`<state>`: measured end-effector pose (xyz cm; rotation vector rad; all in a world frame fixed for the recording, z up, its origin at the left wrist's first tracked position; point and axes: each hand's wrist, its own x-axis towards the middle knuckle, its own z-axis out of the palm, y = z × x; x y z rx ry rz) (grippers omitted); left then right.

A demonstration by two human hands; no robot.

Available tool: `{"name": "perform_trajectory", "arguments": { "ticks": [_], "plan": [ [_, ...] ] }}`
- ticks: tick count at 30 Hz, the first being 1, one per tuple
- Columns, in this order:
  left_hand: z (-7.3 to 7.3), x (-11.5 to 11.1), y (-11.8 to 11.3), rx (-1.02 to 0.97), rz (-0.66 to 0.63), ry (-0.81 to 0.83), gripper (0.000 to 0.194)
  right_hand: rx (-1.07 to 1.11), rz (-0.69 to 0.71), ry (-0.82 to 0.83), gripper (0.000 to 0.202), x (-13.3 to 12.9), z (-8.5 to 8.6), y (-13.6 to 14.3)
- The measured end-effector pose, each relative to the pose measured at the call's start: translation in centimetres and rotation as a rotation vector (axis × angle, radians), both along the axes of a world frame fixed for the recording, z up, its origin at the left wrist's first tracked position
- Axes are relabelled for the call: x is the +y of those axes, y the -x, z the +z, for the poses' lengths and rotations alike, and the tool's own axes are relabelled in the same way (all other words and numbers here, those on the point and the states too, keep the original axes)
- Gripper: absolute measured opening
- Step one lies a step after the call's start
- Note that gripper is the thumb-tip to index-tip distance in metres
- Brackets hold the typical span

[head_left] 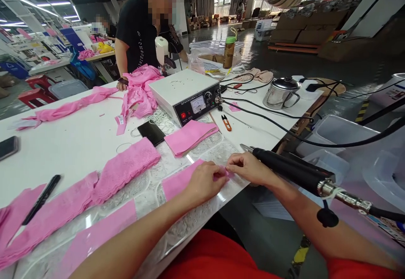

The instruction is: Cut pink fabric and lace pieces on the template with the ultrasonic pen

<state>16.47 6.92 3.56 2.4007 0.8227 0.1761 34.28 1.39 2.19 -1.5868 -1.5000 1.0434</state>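
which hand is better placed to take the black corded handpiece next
Probably the right hand: it sits beside the black corded handpiece, while the left hand, over the pink fabric, is farther.

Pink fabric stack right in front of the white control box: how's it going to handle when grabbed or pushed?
The pink fabric stack is probably floppy: its top bows rather than lying flat. Likely light for its size, since it looks like thin cloth. Layers may slide apart if pushed, as several loose edges show along its side.
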Motion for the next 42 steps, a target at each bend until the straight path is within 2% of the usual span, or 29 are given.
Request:
{"name": "perform_trajectory", "arguments": {
  "ticks": [5, 10, 16, 42],
  "plan": [
    [-0.1, 0.0, -0.2, -0.044, 0.013, 0.038, 0.010, 0.004, -0.006, -0.005, 0.028, 0.0, 0.1, 0.4],
    [-0.1, 0.0, -0.2, -0.070, 0.019, 0.052, 0.024, -0.023, -0.010, -0.033, 0.029, -0.1, 0.1, 0.6],
    [-0.1, -0.1, -0.2, -0.088, 0.045, 0.074, 0.027, -0.064, -0.016, -0.068, 0.027, -0.3, 0.2, 0.8],
    [-0.5, -0.1, -0.3, -0.135, 0.157, 0.192, 0.025, -0.234, -0.042, -0.232, 0.015, -1.8, -0.2, 2.1]
  ]
}}
